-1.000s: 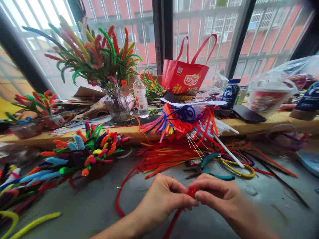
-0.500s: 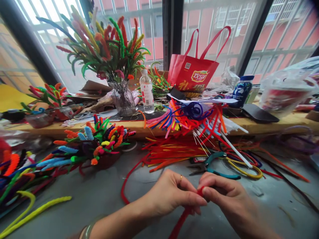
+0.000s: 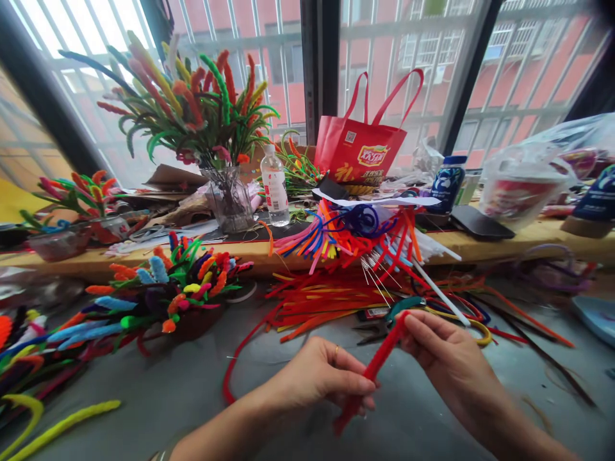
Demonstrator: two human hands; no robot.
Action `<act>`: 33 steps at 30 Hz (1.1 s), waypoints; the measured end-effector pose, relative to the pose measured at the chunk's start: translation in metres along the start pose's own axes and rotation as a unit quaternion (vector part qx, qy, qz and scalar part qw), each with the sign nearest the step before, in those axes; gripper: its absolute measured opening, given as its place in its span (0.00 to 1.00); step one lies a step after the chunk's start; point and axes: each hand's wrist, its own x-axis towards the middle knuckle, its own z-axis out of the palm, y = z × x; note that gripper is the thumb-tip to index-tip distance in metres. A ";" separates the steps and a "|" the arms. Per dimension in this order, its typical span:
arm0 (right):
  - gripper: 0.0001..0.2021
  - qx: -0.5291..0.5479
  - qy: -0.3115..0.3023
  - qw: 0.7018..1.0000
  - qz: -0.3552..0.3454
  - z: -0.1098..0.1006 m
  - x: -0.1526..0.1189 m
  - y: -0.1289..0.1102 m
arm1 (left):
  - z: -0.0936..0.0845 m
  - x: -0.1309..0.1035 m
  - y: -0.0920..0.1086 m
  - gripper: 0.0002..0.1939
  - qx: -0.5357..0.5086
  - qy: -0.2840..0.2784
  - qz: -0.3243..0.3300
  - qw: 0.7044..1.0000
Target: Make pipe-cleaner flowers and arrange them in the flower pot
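A red pipe cleaner strip (image 3: 383, 353) runs slantwise between my two hands, fuzzy and fairly thick. My left hand (image 3: 327, 374), with a ring on one finger, pinches it around its middle; the lower end sticks out below the fingers. The upper end is pinched between thumb and fingertips of my right hand (image 3: 442, 346). Just behind my right hand lie teal-handled pliers (image 3: 403, 307), partly covered by it. Past the hands, many red and orange pipe cleaners (image 3: 317, 298) lie in a pile on the grey table.
At the left are bunches of colourful pipe cleaners (image 3: 158, 282) and a yellow strip (image 3: 72, 426). On the wooden ledge (image 3: 240, 251) stand a glass vase (image 3: 230, 202) of fuzzy stems, a water bottle (image 3: 274, 192), a red bag (image 3: 360, 147) and a phone (image 3: 482, 222).
My hands have moved apart, the right one up and to the right. The red pipe cleaner now shows stretched out between them. The view has shifted slightly.
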 end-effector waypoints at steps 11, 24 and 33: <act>0.06 -0.122 -0.167 0.978 0.036 0.002 -0.008 0.009 | 0.002 -0.003 0.001 0.08 -0.041 -0.020 0.000 0.999; 0.15 -0.345 -0.106 0.829 -0.428 -0.010 -0.026 0.009 | 0.008 0.001 0.006 0.18 0.001 0.111 0.105 0.988; 0.15 -0.384 -0.117 0.779 -0.481 -0.011 -0.041 0.030 | 0.017 -0.007 0.006 0.14 -0.067 0.090 0.013 0.994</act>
